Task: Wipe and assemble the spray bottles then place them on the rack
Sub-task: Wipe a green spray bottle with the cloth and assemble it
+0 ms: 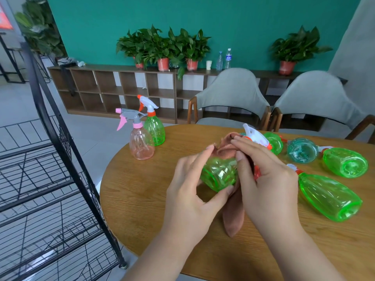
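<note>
Head view: left hand [188,187] pinches green bottle [220,173] between thumb and fingers above the wooden table [142,189]. Right hand [265,179] presses pink cloth [233,216] onto bottle's side, fingers together. 2 assembled spray bottles, pink [140,142] and green [154,126], upright at table's left edge; black rack [50,159] left

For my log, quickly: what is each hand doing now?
Left hand: closed on the green bottle.
Right hand: closed on the pink cloth, pressing it against that bottle.
</note>
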